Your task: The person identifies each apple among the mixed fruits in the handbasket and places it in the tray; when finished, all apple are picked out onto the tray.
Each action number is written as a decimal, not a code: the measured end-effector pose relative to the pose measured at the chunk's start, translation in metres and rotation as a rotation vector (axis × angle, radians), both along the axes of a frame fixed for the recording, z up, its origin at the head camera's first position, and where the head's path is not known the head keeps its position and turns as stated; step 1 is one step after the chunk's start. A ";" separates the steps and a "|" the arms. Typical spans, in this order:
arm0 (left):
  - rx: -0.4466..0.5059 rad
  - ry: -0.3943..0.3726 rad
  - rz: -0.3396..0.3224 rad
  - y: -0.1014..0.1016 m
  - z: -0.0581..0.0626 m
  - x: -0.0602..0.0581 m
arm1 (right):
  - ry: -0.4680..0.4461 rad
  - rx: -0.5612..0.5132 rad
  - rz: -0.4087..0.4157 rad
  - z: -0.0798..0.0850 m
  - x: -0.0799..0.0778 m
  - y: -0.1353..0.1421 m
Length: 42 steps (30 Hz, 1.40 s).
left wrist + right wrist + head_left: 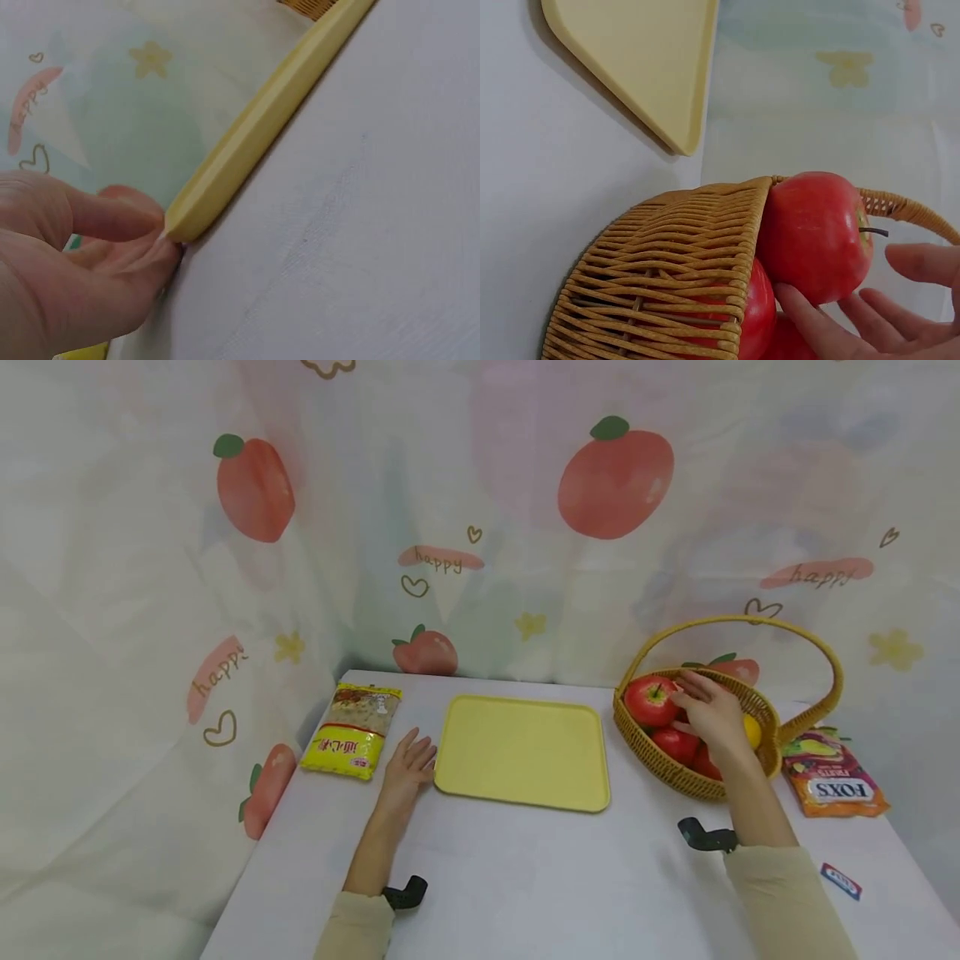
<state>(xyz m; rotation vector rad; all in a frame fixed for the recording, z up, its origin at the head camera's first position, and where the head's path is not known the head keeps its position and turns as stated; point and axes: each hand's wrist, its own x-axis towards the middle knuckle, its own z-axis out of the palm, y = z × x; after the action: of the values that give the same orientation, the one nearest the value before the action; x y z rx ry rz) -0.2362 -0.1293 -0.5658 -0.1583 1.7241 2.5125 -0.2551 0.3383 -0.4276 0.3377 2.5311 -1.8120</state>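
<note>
In the head view my left hand [405, 772] is beside the left edge of a yellow rectangular tray [525, 756], fingers loosely extended. The left wrist view shows its thumb and fingertips right at the tray's corner [184, 225]. My right hand [712, 714] reaches over a wicker basket [663, 768] with a tall handle. Its fingers [810, 311] lie under the near side of a red apple [814, 236], while the thumb stands apart by the stem. This apple [651, 700] sits highest at the basket's left side, above other red apples [675, 743].
Left of the tray lies a yellow food packet [352, 731]. A red and orange FOX'S packet [836, 777] rests right of the basket, and a small blue and red packet [842, 881] lies nearer. Yellow fruit [752, 731] shows in the basket. A printed curtain [510, 527] hangs behind.
</note>
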 end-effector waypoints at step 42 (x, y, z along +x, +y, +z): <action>-0.110 -0.058 0.034 0.011 0.000 0.001 | 0.049 -0.234 -0.335 -0.003 -0.001 -0.005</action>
<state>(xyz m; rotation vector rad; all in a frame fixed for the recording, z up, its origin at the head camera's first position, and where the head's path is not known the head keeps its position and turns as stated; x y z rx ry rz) -0.2348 -0.1182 -0.5660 -0.2673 1.8523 2.4119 -0.2562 0.3332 -0.4310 0.7569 2.3692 -2.2267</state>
